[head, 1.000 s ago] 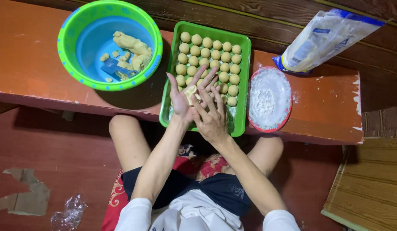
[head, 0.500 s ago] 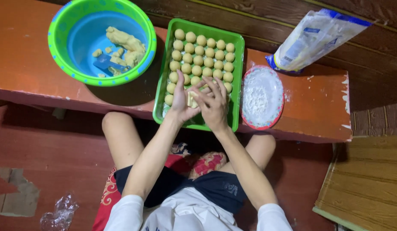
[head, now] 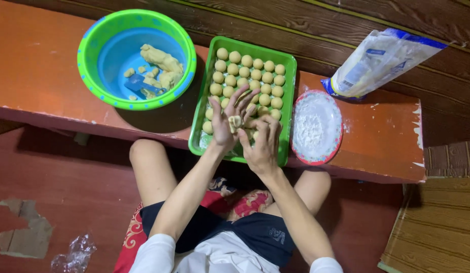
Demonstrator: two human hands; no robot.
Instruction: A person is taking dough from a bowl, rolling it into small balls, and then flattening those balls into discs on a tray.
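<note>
Head view: left hand open, dough piece on palm; right hand loosely open beside it. Dough looks soft, light, sticky; cradle gently between palms.

Your left hand and right hand cover the near rows of dough balls in the green tray, so you cannot count them. Whether your right fingers touch the small dough piece on your left palm is unclear. The flour bag hides the bench's far edge there, and the bench's left end is cut off.
</note>
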